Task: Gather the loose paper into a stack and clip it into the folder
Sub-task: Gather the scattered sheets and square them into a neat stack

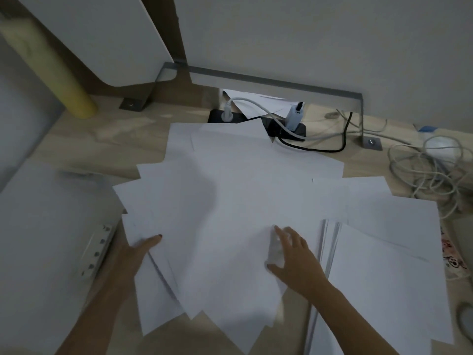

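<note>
Many loose white paper sheets [243, 190] lie fanned over the pale wooden desk [102, 142] beyond both hands, left hand [139, 249] flat at their near-left edge, right hand [294, 254] spread on top, so gathering has barely begun; next, sweep inward.

Both hands flat — left hand [135, 248], right hand [294, 254] — on paper [230, 188].

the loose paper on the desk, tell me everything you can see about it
The loose paper is plain white sheets, blank as far as shows, fanned out unevenly at many angles across the wooden desk. Their corners jut out. A neater stack sits at the right side with its edges showing. The far sheets overlap a black power strip. The left hand rests at the left edge, and the right hand lies flat on top.
</note>
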### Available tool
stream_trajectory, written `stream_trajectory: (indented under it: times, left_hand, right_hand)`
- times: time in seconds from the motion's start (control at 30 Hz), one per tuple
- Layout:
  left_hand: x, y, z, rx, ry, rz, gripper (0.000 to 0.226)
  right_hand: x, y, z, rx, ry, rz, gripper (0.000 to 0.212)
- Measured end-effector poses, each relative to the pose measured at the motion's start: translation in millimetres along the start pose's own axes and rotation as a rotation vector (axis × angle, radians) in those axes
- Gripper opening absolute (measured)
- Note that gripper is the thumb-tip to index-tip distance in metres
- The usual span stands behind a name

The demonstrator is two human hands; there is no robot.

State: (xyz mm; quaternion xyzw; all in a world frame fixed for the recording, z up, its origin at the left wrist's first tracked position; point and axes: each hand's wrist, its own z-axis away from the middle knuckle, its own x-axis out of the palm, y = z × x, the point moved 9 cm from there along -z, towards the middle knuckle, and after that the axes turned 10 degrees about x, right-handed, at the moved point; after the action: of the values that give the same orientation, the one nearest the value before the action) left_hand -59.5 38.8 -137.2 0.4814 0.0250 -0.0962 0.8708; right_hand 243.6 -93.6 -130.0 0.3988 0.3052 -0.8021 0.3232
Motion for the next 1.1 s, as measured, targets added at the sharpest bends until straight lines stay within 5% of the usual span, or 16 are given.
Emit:
stream_trajectory:
  times: [0.13, 0.27, 0.37, 0.57, 0.63, 0.7, 0.8, 0.9, 1.03, 1.1]
  left_hand:
    - [1, -10, -3, -0.049, 0.019, 0.042, 0.040]
    - [-14, 3, -14, 0.069, 0.090, -0.030, 0.048]
    - [-28, 8, -19, 0.101, 0.127, -0.071, 0.045]
    - [-51, 18, -21, 0.174, 0.216, -0.090, 0.041]
    - [-52, 22, -18, 0.191, 0.216, -0.094, 0.039]
    - [-51, 17, -15, 0.149, 0.196, -0.087, 0.038]
    - [-46, 6, -11, 0.087, 0.129, -0.116, 0.042]
    - [-41, -8, 2, 0.062, 0.045, -0.150, 0.037]
    - [-29, -13, 21, 0.075, -0.033, -0.129, 0.049]
    - [-20, -10, 27, 0.093, -0.057, -0.084, 0.049]
  right_hand:
    - [21, -12, 6, -0.038, 0.010, 0.368, 0.106]
    - [23, -10, 6, -0.031, 0.112, 0.471, 0.103]
    - [10, -13, 10, -0.086, 0.203, 0.405, 0.101]
    - [28, -12, 23, -0.129, 0.077, 0.260, 0.094]
    - [32, -13, 32, -0.037, -0.021, 0.119, 0.083]
    - [25, -11, 40, 0.090, 0.081, -0.066, 0.077]
    - [23, 22, 59, 0.459, 0.280, -0.465, 0.061]
    - [49, 48, 86, 0.824, 0.261, -0.880, 0.041]
    - [72, 28, 95, 0.887, 0.069, -1.388, 0.011]
    - [75, 19, 92, 0.894, 0.001, -1.457, 0.012]
